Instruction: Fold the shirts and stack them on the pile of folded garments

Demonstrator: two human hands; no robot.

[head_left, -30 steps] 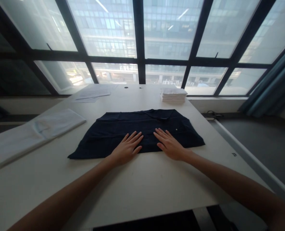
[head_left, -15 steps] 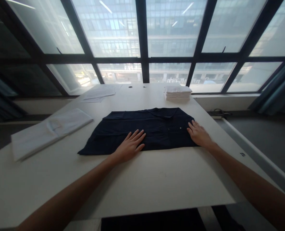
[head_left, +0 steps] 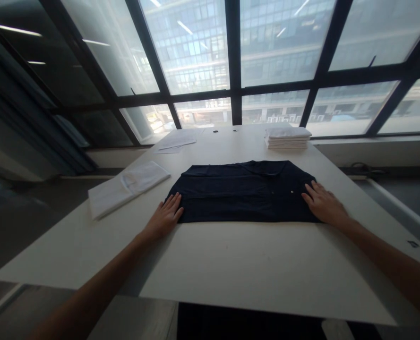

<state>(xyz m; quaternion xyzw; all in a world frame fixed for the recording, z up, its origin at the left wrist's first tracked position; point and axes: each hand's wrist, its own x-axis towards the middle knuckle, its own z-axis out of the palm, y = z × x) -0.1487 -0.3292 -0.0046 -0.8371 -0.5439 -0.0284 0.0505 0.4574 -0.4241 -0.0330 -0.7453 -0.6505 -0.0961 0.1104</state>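
A dark navy garment [head_left: 238, 193], folded into a wide flat shape with small metal snaps at its right, lies on the white table [head_left: 252, 264]. My left hand [head_left: 165, 216] rests flat on the garment's near left corner, fingers stretched out. On the right end lies my right hand [head_left: 323, 202], palm down with its fingers spread over the cloth. Neither hand grips anything. The garment's left corner is partly covered by my left hand.
Left of the garment is a folded white cloth item in what looks like clear wrapping [head_left: 128, 186]. Papers [head_left: 176, 140] lie at the far left of the table. A stack of folded white cloths [head_left: 287, 138] sits at the far right, before tall windows [head_left: 277, 47].
My left hand has slid left from the garment's middle to its left end. The garment's left edge looks straighter. My right hand stays on the right end; the view has turned left.
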